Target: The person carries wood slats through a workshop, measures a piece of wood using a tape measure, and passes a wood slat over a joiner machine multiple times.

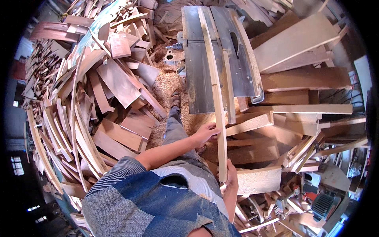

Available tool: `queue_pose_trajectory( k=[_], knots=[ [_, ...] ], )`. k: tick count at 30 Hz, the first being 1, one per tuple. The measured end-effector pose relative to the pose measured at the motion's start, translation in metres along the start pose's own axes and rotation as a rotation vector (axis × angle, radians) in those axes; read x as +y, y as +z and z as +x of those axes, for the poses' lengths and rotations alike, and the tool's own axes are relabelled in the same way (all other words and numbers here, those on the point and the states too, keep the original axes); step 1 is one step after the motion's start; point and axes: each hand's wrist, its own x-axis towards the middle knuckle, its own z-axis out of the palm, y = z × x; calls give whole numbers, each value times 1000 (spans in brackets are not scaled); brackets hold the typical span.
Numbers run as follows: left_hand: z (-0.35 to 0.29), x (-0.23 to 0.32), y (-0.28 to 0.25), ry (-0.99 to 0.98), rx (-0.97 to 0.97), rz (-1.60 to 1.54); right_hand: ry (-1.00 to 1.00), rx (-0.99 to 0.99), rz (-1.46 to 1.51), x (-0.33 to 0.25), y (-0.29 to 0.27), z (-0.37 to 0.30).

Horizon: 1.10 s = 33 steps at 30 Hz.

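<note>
A long, narrow wooden strip point(215, 83) runs away from me over a grey metal machine table point(196, 79), its near end overhanging the table's front edge. My left hand point(205, 133) grips the strip's left side a little short of the near end, fingertips on its edge. At the near end, my right hand point(231, 174) is closed around the strip from the right; part of its fingers is hidden behind the wood. To the right of the strip, a shorter wooden piece point(228, 89) lies lengthwise along the machine, beside another board point(248, 53) standing along the table's right side.
Piled offcuts point(118, 85) rise on my left, with long thin strips point(81, 138) leaning there. Stacked boards point(304, 80) crowd the right side. Sawdust point(167, 81) covers the floor beside the machine. A green motor point(326, 205) sits at the lower right.
</note>
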Motion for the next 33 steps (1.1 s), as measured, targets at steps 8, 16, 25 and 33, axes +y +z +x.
queue_pose_trajectory(
  k=[8, 16, 25, 33],
  knots=[
    [2, 3, -1, 11, -49, -4, -22, 15, -26, -7, 6, -6],
    [13, -9, -13, -141, -156, -257, -265, 126, -190, -4, 4, -6],
    [5, -2, -18, -254, -56, -81, -310, 99, -335, 5, 1, 1],
    [-44, -43, -199, 35, 336, 496, -377, 136, -569, 17, 18, 1]
  ],
)
